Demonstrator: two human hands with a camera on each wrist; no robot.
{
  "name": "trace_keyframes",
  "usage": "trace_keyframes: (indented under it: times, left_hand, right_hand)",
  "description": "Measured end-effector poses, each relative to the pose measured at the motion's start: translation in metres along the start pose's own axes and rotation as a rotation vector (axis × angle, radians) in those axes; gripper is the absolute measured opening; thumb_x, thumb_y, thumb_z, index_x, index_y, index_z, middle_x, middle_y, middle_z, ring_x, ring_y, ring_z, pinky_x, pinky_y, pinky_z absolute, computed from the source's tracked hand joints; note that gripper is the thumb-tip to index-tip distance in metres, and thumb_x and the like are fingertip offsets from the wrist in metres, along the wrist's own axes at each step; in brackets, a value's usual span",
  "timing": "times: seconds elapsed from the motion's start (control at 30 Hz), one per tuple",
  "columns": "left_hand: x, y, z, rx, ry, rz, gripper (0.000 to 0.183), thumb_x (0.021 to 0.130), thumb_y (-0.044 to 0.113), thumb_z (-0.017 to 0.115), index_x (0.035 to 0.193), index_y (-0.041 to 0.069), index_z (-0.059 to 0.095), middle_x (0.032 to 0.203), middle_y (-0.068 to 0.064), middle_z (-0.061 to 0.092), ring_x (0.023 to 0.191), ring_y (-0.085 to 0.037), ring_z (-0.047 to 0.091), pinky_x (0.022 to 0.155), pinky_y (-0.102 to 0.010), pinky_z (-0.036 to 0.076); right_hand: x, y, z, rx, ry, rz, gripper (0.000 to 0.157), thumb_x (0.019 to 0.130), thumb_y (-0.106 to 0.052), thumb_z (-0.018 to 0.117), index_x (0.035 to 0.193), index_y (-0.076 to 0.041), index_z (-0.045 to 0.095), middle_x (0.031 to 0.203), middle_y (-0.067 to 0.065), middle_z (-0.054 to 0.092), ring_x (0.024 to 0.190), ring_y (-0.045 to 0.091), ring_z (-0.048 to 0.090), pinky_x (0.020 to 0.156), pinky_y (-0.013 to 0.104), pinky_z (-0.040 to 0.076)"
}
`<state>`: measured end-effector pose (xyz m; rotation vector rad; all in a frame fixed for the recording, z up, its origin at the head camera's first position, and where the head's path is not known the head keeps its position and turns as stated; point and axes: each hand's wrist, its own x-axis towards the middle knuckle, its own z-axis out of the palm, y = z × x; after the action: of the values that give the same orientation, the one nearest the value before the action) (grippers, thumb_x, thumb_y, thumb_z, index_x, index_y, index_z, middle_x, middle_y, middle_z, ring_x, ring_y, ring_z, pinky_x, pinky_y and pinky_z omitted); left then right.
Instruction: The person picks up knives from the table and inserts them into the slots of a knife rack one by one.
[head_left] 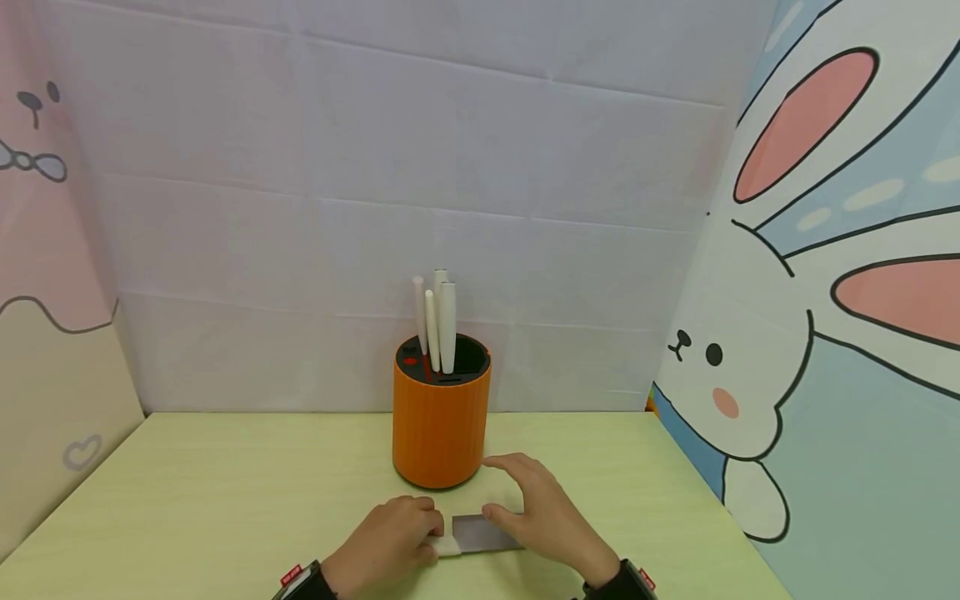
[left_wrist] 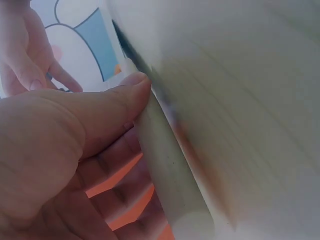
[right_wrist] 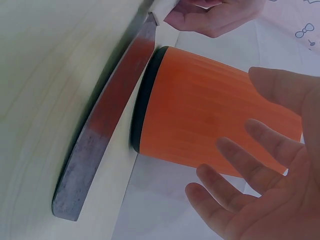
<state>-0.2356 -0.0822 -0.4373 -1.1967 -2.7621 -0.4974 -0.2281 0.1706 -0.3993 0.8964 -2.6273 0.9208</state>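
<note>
A kitchen knife point(head_left: 480, 534) with a white handle and a broad grey blade lies low over the table, its blade toward the right. My left hand point(head_left: 393, 537) grips the handle point(left_wrist: 172, 170), thumb along one side and fingers curled at the other. Beside the blade, my right hand point(head_left: 547, 517) has its fingers spread and thumb apart, overlapping the blade's far end in the head view. Seen from the right wrist, the whole blade point(right_wrist: 107, 112) shows uncovered, with an orange reflection on it, and the right palm point(right_wrist: 280, 210) holds nothing.
Just beyond the hands stands a round orange knife block point(head_left: 438, 429) with a black top. Several white handles point(head_left: 447, 329) stick up from it. A white sheet point(head_left: 300, 208) hangs behind the pale wooden table point(head_left: 225, 500); cartoon-printed panels point(head_left: 847, 400) flank both sides.
</note>
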Motion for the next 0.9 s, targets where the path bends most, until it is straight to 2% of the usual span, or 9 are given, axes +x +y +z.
trace_keyframes:
  times: [0.2,0.5,0.73,0.9]
  left_hand:
    - [-0.001,-0.001,0.003,-0.021,-0.022,-0.025,0.015,0.079,0.025,0.078,0.087,0.024,0.065,0.082,0.016,0.051,0.07,-0.001,0.045,0.061,-0.023,0.045]
    - [-0.004,-0.004,0.003,-0.058,0.007,-0.042,0.017,0.077,0.027,0.08,0.088,0.025,0.067,0.084,0.016,0.054,0.072,0.0,0.048,0.061,-0.024,0.046]
    - [-0.009,-0.016,-0.007,-0.118,0.102,-0.058,0.013,0.084,0.03,0.073,0.096,0.024,0.069,0.092,0.015,0.06,0.08,-0.003,0.055,0.066,-0.028,0.051]
    - [-0.017,-0.024,-0.021,-0.155,0.227,-0.114,0.016,0.09,0.035,0.067,0.105,0.028,0.064,0.101,0.013,0.061,0.082,-0.006,0.058,0.068,-0.027,0.051]
  right_hand:
    - [0.0,0.0,0.001,0.002,-0.003,0.005,0.05,0.088,-0.029,0.071,0.133,-0.03,0.048,0.131,-0.011,0.049,0.121,0.013,0.044,0.096,0.045,0.044]
    - [0.0,-0.001,0.001,0.002,-0.008,-0.005,0.049,0.089,-0.032,0.069,0.133,-0.029,0.048,0.13,-0.009,0.051,0.12,0.014,0.045,0.095,0.045,0.044]
    - [0.0,-0.001,0.001,0.002,-0.015,-0.006,0.049,0.091,-0.048,0.062,0.133,-0.028,0.048,0.13,-0.011,0.05,0.12,0.012,0.045,0.095,0.044,0.044]
    - [0.001,-0.002,0.001,-0.005,-0.024,-0.024,0.048,0.091,-0.048,0.061,0.133,-0.026,0.05,0.128,-0.009,0.051,0.118,0.012,0.046,0.095,0.043,0.045]
